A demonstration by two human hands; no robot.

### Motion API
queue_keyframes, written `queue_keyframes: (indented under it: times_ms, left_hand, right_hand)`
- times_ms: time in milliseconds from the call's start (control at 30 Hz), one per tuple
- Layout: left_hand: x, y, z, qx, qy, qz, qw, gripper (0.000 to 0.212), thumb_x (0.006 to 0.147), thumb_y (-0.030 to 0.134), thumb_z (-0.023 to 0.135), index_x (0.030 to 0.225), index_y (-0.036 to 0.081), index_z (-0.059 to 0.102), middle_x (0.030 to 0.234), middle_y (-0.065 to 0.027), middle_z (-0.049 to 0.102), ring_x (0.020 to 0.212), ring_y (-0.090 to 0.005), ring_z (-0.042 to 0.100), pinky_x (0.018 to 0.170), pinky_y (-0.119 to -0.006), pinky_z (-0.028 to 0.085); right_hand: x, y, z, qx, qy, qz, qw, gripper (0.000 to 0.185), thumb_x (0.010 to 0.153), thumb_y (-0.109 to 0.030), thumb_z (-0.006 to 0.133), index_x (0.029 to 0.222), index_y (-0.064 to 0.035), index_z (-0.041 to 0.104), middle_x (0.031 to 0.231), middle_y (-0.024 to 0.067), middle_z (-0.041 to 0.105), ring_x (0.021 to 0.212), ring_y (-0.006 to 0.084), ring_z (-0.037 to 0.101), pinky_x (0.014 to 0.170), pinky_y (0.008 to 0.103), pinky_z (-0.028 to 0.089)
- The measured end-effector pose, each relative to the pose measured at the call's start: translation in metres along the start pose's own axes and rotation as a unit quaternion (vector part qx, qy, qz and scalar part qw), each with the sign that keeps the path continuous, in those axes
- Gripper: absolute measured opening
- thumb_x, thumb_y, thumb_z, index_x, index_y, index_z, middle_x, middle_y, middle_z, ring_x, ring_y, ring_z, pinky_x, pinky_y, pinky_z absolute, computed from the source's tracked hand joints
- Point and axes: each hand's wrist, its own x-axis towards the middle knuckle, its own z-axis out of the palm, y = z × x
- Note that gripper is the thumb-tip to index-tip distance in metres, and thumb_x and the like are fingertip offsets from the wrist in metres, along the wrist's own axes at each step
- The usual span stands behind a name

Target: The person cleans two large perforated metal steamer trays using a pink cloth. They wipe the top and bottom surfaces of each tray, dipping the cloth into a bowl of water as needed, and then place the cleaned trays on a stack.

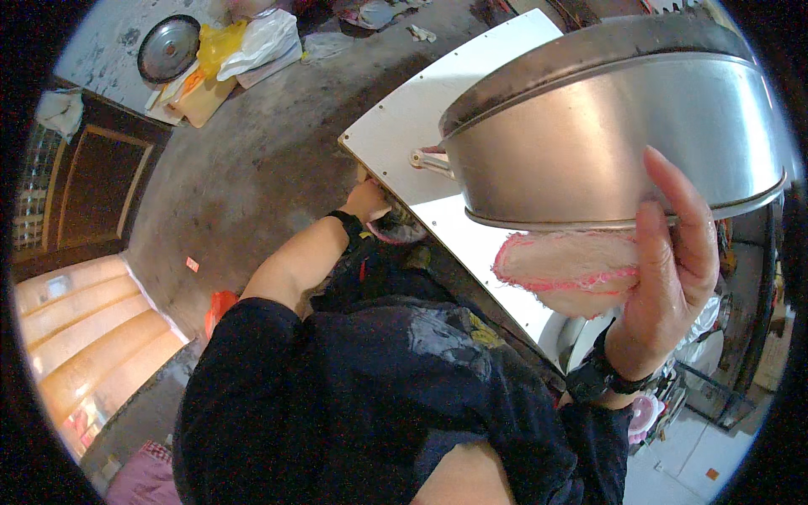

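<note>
A large stainless-steel pot [606,139] with a dark, sooty band is tilted over the white tabletop [391,132]. My right hand [675,265] grips its near rim, thumb and fingers against the steel wall. Below that rim, beside my thumb, is a beige cloth pad [568,268] with a frayed pink edge; whether the hand holds it too is unclear. A metal handle [432,161] juts from the pot's left side. My left hand [369,201] reaches down beside the table edge, near a pink-rimmed item [398,230]. Its fingers are mostly hidden.
On a grey surface at upper left lie a round dark lid [169,49], a yellow plastic bag [221,47] and a white bag [262,44]. A dark wooden cabinet [101,189] stands at left. A red bag [221,309] is near my left elbow. Dark rack bars [760,303] are at right.
</note>
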Motion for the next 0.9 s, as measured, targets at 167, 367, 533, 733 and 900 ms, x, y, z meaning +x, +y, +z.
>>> queue_keyframes:
  times_ms: [167, 367, 533, 733, 900]
  left_hand:
    - [-0.006, 0.002, 0.001, -0.274, -0.064, -0.107, 0.953, 0.039, 0.082, 0.034, 0.057, 0.105, 0.003, 0.063, 0.102, -0.0188, 0.065, 0.095, -0.0326, 0.061, 0.081, -0.041, 0.049]
    - [-0.001, -0.014, -0.006, -0.270, -0.118, -0.177, 0.939, 0.033, 0.085, 0.029, 0.055, 0.098, 0.000, 0.064, 0.093, -0.0199, 0.066, 0.084, -0.0299, 0.064, 0.070, -0.038, 0.050]
    - [0.000, -0.015, 0.014, -0.449, -0.055, -0.238, 0.860, 0.026, 0.080, 0.023, 0.060, 0.097, 0.003, 0.065, 0.082, -0.0151, 0.067, 0.073, -0.0223, 0.065, 0.064, -0.033, 0.051]
    - [0.001, -0.012, 0.013, -0.250, -0.105, -0.128, 0.954, 0.041, 0.076, 0.018, 0.063, 0.114, 0.005, 0.058, 0.086, -0.0101, 0.067, 0.073, -0.0171, 0.063, 0.062, -0.033, 0.050]
    - [-0.008, 0.032, -0.014, -0.351, -0.121, -0.221, 0.902, 0.032, 0.082, 0.026, 0.058, 0.101, 0.001, 0.063, 0.096, -0.0103, 0.067, 0.089, -0.0199, 0.063, 0.076, -0.034, 0.050]
  right_hand:
    - [0.000, 0.001, 0.000, -0.009, -0.011, -0.025, 1.000, 0.029, 0.089, -0.002, 0.052, 0.117, 0.0022, 0.059, 0.118, 0.0128, 0.061, 0.104, 0.0154, 0.057, 0.092, 0.0265, 0.041]
    - [0.002, 0.002, -0.001, -0.010, -0.019, -0.028, 0.999, 0.029, 0.089, -0.004, 0.052, 0.116, 0.0023, 0.059, 0.119, 0.0130, 0.060, 0.107, 0.0152, 0.056, 0.093, 0.0270, 0.040]
    - [0.000, -0.001, 0.001, 0.024, -0.010, -0.004, 1.000, 0.029, 0.088, -0.003, 0.053, 0.116, 0.0013, 0.060, 0.118, 0.0117, 0.061, 0.107, 0.0147, 0.055, 0.094, 0.0265, 0.039]
    - [0.003, -0.004, 0.001, 0.021, -0.017, -0.026, 0.999, 0.029, 0.088, -0.003, 0.054, 0.115, 0.0008, 0.061, 0.118, 0.0114, 0.062, 0.106, 0.0141, 0.055, 0.093, 0.0257, 0.039]
    - [0.000, 0.002, 0.005, 0.044, 0.000, -0.035, 0.998, 0.029, 0.088, -0.002, 0.054, 0.115, 0.0010, 0.061, 0.117, 0.0114, 0.062, 0.105, 0.0136, 0.055, 0.093, 0.0255, 0.039]
